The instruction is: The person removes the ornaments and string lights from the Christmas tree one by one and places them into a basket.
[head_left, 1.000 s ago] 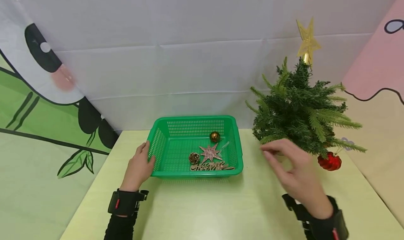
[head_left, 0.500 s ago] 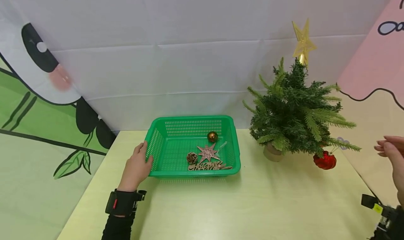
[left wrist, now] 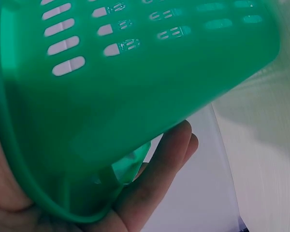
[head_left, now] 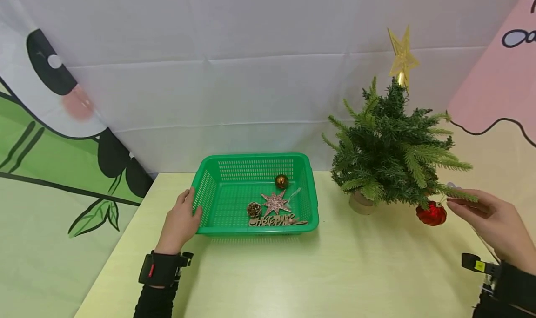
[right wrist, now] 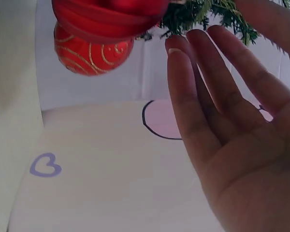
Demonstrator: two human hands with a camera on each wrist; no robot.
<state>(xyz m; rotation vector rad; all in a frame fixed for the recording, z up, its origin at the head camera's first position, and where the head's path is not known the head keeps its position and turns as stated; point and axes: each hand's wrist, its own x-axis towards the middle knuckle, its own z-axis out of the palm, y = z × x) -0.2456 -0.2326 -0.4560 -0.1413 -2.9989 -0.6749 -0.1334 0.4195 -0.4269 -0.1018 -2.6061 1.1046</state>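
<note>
My left hand [head_left: 180, 221] holds the left rim of a green plastic basket [head_left: 257, 231]; the left wrist view shows fingers [left wrist: 157, 179] curled around the rim at its corner. In the basket lie a gold ball [head_left: 281, 181], a glittery star [head_left: 275, 202], a pinecone [head_left: 253, 209] and a wooden Christmas lettering piece [head_left: 272, 220]. My right hand [head_left: 496, 218] is at the right side of a small Christmas tree [head_left: 389, 155], fingers extended by a branch tip, beside a hanging shiny red ornament [head_left: 431, 213]. A red ball with gold swirls [right wrist: 92, 53] hangs behind that ornament in the right wrist view.
A yellow star topper [head_left: 403, 55] stands on top of the tree, whose round base [head_left: 361, 203] rests on the pale table [head_left: 268, 281]. A light cloth backdrop [head_left: 268, 90] closes off the back, and printed cloth covers both sides.
My right hand swung out right, past the tree, then came back in to the branch by the red ornament. My left hand has stayed on the basket.
</note>
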